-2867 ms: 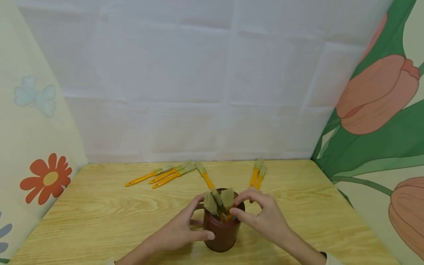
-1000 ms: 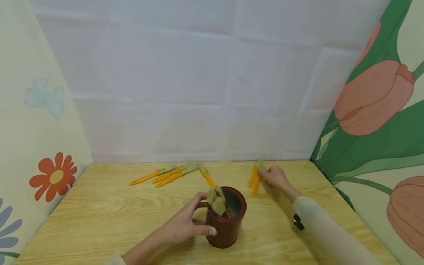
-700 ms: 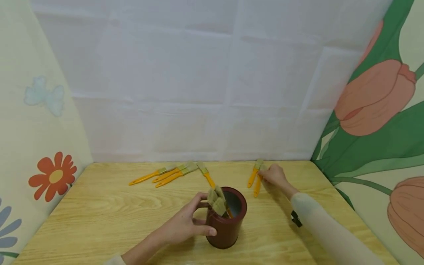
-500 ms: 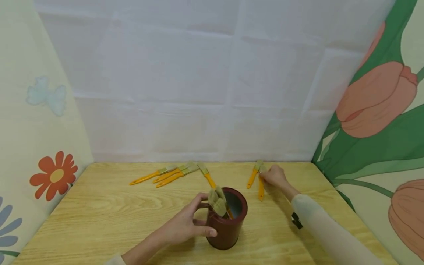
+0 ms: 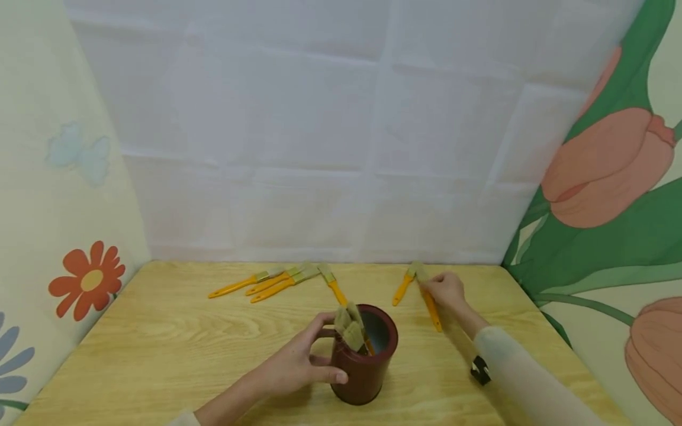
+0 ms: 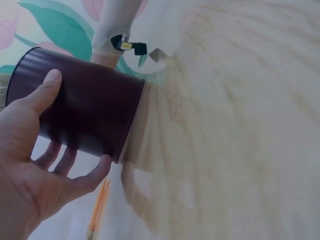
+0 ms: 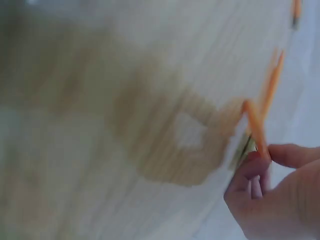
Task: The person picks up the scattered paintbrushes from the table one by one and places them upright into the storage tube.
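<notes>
On the table's front half stands a dark red can [image 5: 362, 378], several paintbrushes [image 5: 348, 328] leaning in it bristles up. My left hand [image 5: 290, 364] grips its left side, thumb in front; the left wrist view shows the fingertips low on the can [image 6: 85, 110]. Farther back on the right, my right hand [image 5: 446, 290] pinches a paintbrush [image 5: 434, 313] near its bristle end, the orange handle pointing towards me. In the right wrist view this handle [image 7: 255, 125] rises from between thumb and fingers. A second orange paintbrush [image 5: 403, 290] lies just left of that hand.
Several orange-handled paintbrushes [image 5: 272, 289] lie at the back left of the wooden table [image 5: 176, 343]. Another paintbrush [image 5: 334, 287] lies behind the can. A white sheet [image 5: 256, 130] hangs at the back edge, with flower-printed panels [image 5: 602, 177] on either side.
My right hand has gone from the can's mouth to the back-right paintbrushes and taken hold of one. Its handle has swung to the right, away from its neighbour. My left hand stays on the can.
</notes>
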Motion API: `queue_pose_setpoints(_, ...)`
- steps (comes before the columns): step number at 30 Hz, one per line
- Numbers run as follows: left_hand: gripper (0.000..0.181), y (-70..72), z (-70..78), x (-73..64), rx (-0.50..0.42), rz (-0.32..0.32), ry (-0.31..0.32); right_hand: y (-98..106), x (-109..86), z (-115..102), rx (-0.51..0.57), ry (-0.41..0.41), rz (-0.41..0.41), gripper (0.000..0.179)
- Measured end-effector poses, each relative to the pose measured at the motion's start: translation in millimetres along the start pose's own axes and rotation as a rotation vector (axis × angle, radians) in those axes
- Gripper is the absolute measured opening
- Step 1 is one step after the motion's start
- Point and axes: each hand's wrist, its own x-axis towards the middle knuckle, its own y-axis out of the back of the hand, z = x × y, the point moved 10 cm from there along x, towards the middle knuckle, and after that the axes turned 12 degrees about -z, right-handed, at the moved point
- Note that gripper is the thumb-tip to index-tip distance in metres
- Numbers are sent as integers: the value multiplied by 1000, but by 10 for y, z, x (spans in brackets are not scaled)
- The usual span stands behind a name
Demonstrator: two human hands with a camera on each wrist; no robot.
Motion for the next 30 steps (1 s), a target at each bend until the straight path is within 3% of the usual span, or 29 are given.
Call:
queue_pose_setpoints(6, 79, -2, -24, 7, -10, -12, 4, 134, -183, -66, 171, 31, 83, 27)
queue_pose_setpoints(13, 78, 19, -19, 4, -31, -16, -6, 64, -445, -419, 315, 152, -37, 36)
queue_pose_setpoints(23, 76, -3, -16, 30, 7, -42, -27, 230, -983, -1149, 421, 368, -96, 39)
queue_pose_setpoints(30, 76, -1, -18, 15, 8, -42, -12, 256, -1338, -1485, 496, 462, -137, 37)
